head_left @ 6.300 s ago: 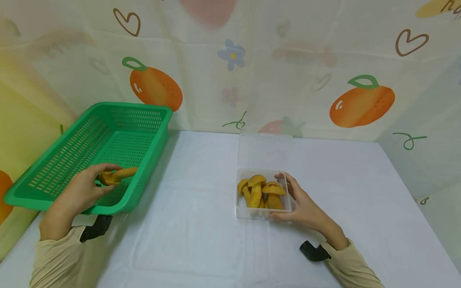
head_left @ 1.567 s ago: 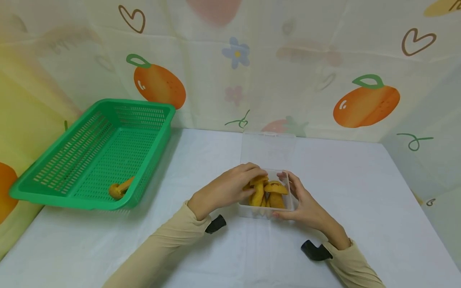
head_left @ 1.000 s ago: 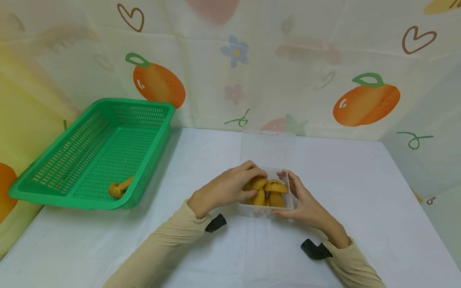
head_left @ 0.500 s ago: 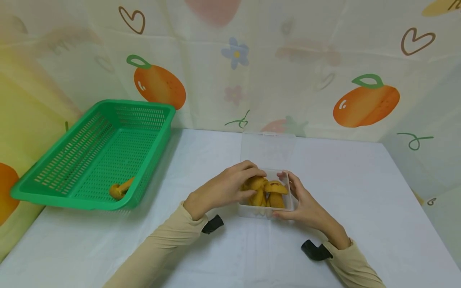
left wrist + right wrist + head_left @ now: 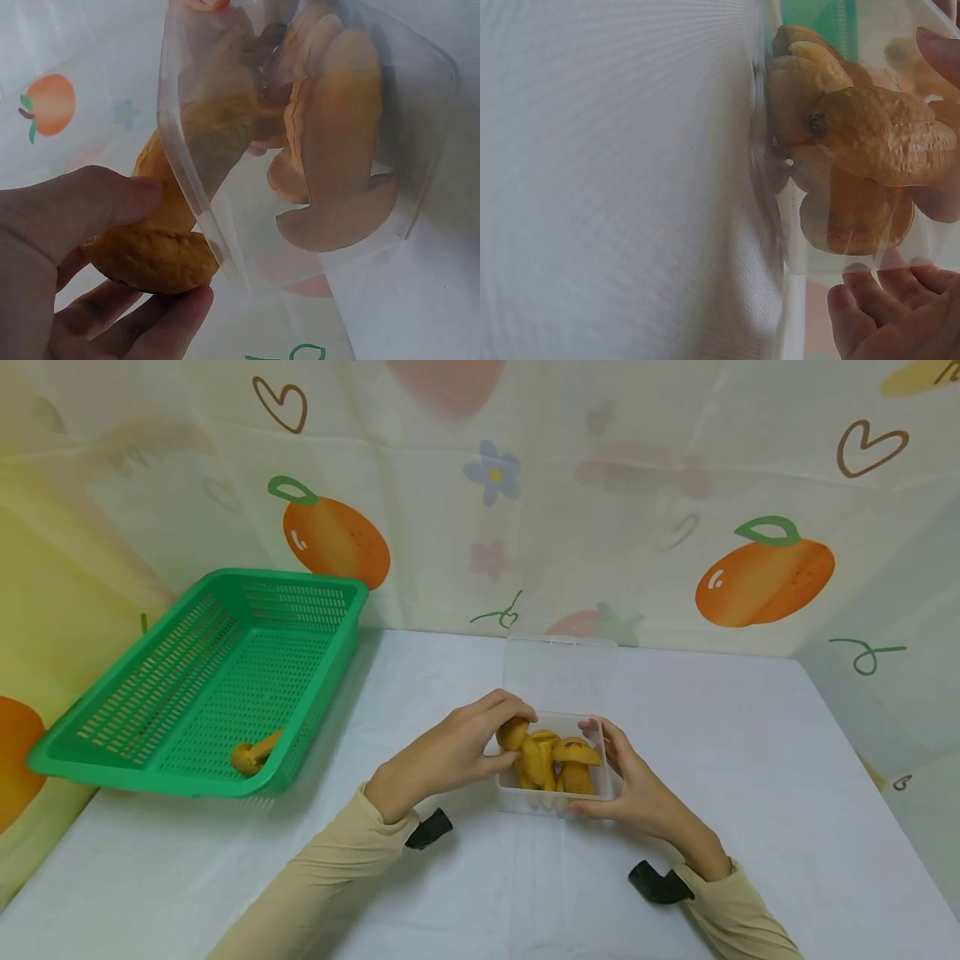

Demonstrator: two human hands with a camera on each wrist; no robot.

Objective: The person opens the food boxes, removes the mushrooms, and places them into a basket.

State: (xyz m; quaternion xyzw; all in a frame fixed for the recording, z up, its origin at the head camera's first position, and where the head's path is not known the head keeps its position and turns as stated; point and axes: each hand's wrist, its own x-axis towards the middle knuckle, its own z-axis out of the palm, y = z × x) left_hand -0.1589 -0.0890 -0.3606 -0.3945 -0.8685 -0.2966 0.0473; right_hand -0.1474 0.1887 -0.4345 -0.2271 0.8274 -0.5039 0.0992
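My left hand (image 5: 450, 752) pinches a yellow-brown mushroom (image 5: 512, 735) by its cap at the left end of a clear plastic box (image 5: 517, 802). In the left wrist view, thumb and fingers clasp the cap (image 5: 154, 259) just outside the box wall, and the stem overlaps the wall. My right hand (image 5: 637, 789) grips the box's right side, thumb at the front and fingers behind. Several mushrooms stand in the box, one with a broad cap (image 5: 576, 752) at the right. Through the clear wall, the right wrist view shows mushrooms (image 5: 885, 135) close up.
The clear lid (image 5: 558, 668) stands open behind the box. At the left is a green slotted basket (image 5: 202, 785) with a mushroom (image 5: 247, 760) in its near right corner. A printed cloth (image 5: 600, 485) hangs behind the white-covered table (image 5: 720, 710).
My left hand came from the basket to the box. In the last half second it shifted slightly left, with a cap showing in its fingers. My right hand keeps holding the box.
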